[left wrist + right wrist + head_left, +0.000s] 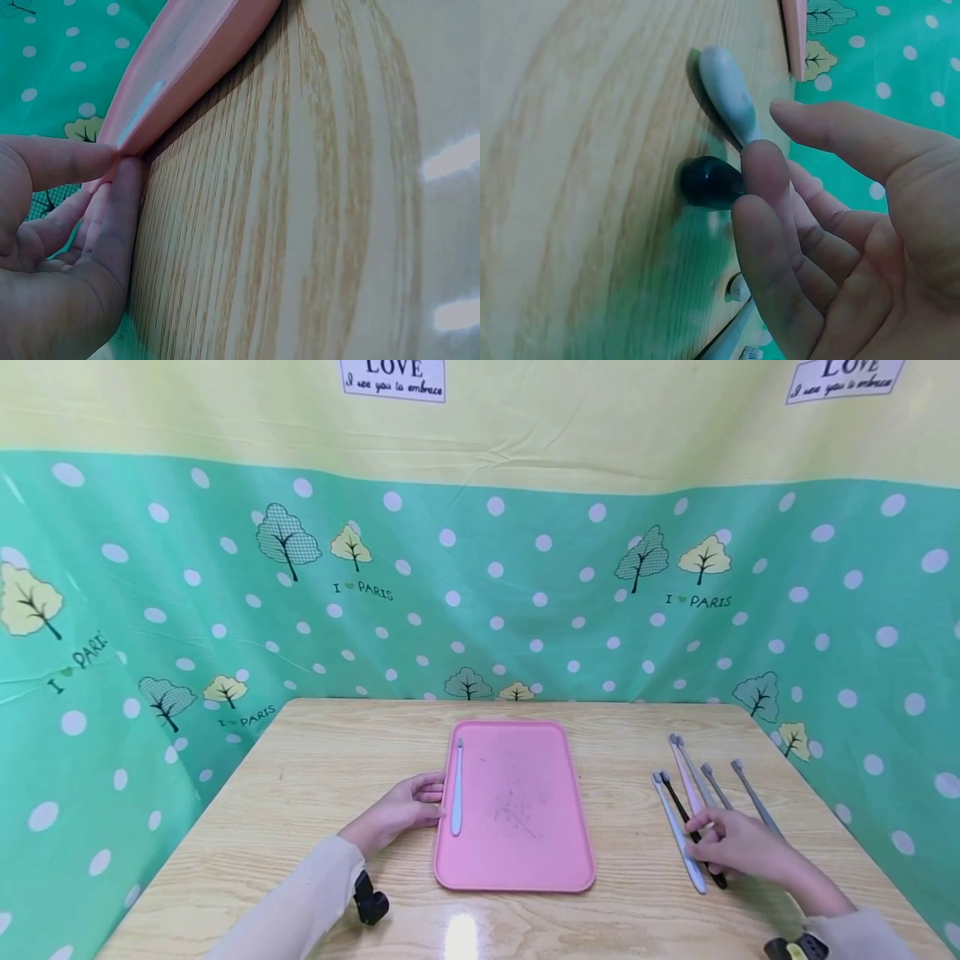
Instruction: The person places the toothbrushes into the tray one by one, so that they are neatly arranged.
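Note:
My left hand [397, 814] pinches the left rim of a pink tray [517, 864], thumb and fingers meeting at its edge in the left wrist view. Along the tray's left side lies a light blue toothbrush [457, 797], head away from me. My right hand [750, 847] hovers low over several toothbrushes on the table. Nearest its fingertips are a pale blue toothbrush [677, 828] and a black toothbrush [709, 182]. In the right wrist view the thumb stands apart from the fingers, with nothing pinched between. Whether a fingertip touches the black handle I cannot tell.
Beyond the right hand lie a pink toothbrush [684, 777], a grey toothbrush [697, 777] and more grey ones, partly covered by the hand. The wooden table [337, 735] ends at a green dotted curtain [517, 585] behind and at both sides.

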Available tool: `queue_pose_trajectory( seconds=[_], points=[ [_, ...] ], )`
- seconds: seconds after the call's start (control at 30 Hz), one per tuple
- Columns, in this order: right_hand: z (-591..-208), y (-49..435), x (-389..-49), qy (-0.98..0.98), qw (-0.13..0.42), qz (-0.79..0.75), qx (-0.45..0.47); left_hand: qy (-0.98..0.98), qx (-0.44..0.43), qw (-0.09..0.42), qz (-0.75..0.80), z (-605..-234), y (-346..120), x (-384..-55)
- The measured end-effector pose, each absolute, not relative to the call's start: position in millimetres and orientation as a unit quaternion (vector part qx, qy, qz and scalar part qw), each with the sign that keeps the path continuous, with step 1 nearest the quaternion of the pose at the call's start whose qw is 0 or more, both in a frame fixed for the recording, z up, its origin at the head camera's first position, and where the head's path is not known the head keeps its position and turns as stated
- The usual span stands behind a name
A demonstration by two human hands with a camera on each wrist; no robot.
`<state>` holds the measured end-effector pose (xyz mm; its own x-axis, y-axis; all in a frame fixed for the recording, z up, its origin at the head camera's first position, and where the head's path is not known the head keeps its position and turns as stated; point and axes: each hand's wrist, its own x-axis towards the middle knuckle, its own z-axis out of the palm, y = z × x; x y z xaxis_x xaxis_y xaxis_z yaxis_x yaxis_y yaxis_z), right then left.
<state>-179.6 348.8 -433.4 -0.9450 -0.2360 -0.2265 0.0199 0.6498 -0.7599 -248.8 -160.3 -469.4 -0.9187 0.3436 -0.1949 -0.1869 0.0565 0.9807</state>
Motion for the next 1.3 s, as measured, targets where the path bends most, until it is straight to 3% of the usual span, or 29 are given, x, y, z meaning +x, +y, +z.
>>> queue_pose_trajectory(
  seconds=[0.67, 1.07, 1.3],
  points=[
    [-435, 340, -175, 0.926, 0.121, -0.354, -0.047, 0.698, 0.053, 0.197, 0.686, -473, -159, -252],
    [-435, 327, -177, 0.932, 0.121, -0.342, 0.005, 0.698, 0.055, 0.198, 0.686, -470, -160, -251],
    [-438, 323, -178, 0.931, 0.123, -0.343, -0.012, 0.695, 0.066, 0.199, 0.688, -471, -162, -249]
  ],
)
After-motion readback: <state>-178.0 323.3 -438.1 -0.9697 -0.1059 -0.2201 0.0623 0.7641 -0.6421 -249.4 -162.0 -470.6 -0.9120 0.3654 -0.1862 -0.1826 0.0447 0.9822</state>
